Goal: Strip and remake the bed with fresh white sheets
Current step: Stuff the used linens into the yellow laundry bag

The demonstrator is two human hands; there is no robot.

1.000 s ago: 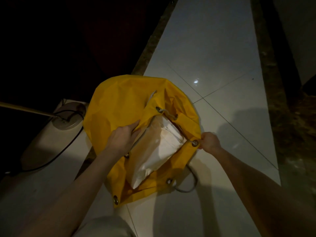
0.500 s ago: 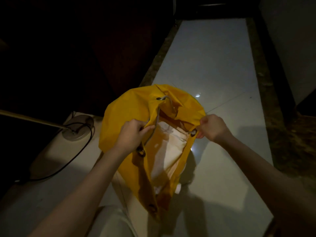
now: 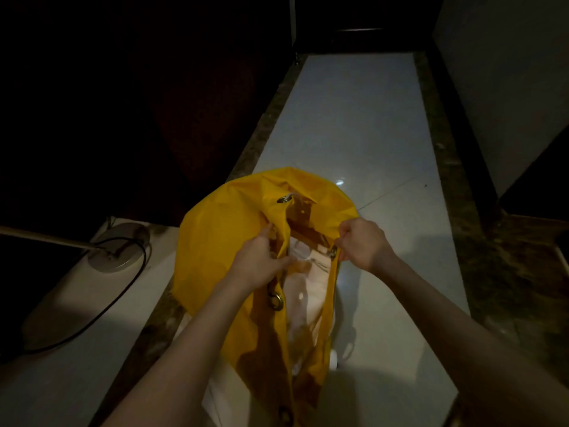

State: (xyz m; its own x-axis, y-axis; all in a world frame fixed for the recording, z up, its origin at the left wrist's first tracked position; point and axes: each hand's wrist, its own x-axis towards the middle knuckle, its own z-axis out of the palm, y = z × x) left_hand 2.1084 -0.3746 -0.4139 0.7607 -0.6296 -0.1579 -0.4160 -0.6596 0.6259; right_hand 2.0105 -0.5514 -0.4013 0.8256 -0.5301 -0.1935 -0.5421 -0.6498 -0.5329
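A yellow drawstring laundry bag with metal eyelets hangs in front of me over the white tiled floor. My left hand grips the left side of its mouth. My right hand pinches the right rim by an eyelet. Between the two hands the mouth gapes, and folded white linen shows inside. More white cloth hangs out below the bag near my legs.
A floor lamp's round base with a black cable stands on the floor at the left. Dark furniture fills the upper left. A white tiled corridor runs ahead, edged by dark marble strips, with a wall at the right.
The bag has come up off the floor and now hangs upright. Both hands have risen and drawn closer together on its rim, so the mouth is narrower.
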